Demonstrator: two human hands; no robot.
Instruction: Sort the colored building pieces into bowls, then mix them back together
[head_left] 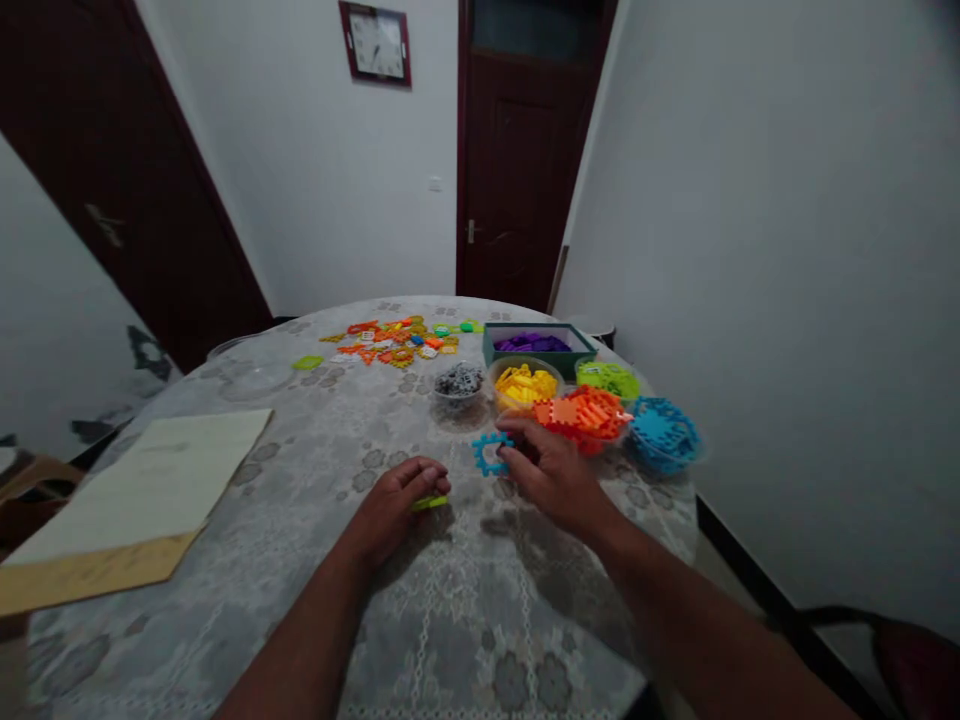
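Note:
My right hand [544, 462] grips a blue toothed ring-shaped plastic piece [481, 455] by its right side, thumb and fingers closed on it above the cloth. My left hand [401, 495] is curled near the table's middle, with a thin yellow-green plastic piece [430, 503] sticking out under its fingers. Just beyond my right hand is a tub heaped with orange toothed pieces [581, 412]. To its right stands a tub of blue pieces [664, 432], and behind it are a tub of yellow pieces [526, 382] and one of lime-green pieces [607, 377].
A bowl of grey pieces [459, 380] and a green box [540, 343] with purple pieces stand farther back. Loose mixed pieces [397, 340] lie at the far side. A clear lid [255, 380] and paper sheets on cardboard [142, 485] are at left.

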